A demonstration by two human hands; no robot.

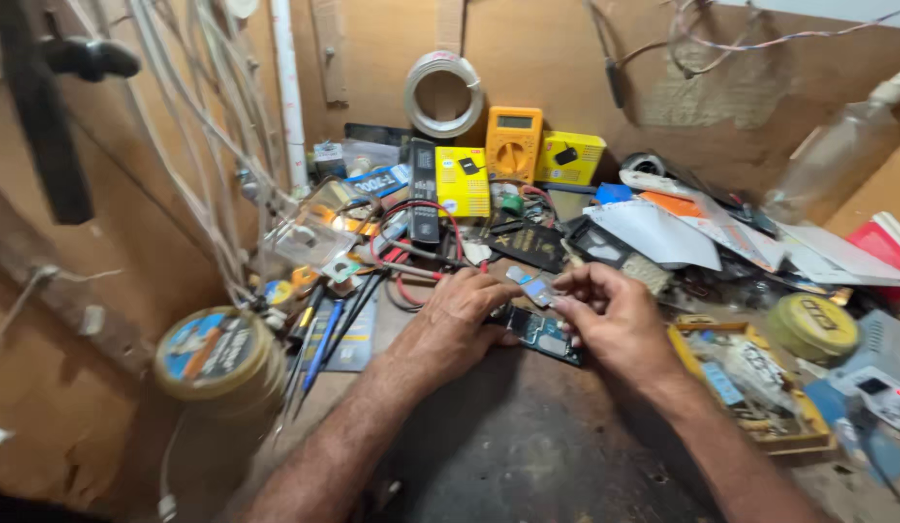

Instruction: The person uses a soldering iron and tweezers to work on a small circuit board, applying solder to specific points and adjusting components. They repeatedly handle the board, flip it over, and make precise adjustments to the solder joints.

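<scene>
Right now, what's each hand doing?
Left hand: pressing down the dark circuit board.
Right hand: closed, pinching a small silvery part.

A small electronics repair workshop: the dark, worn surface [527, 436] against bare fibreboard walls is crowded with a yellow handheld multimeter [513, 142], red and black test leads [411, 266], a grey roll of tape [443, 94], hanging white cables [193, 145] and an opened dark circuit board [537, 334].

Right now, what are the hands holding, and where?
The right hand pinches a small silvery strip by one end. The left hand presses down on the dark circuit board.
</scene>
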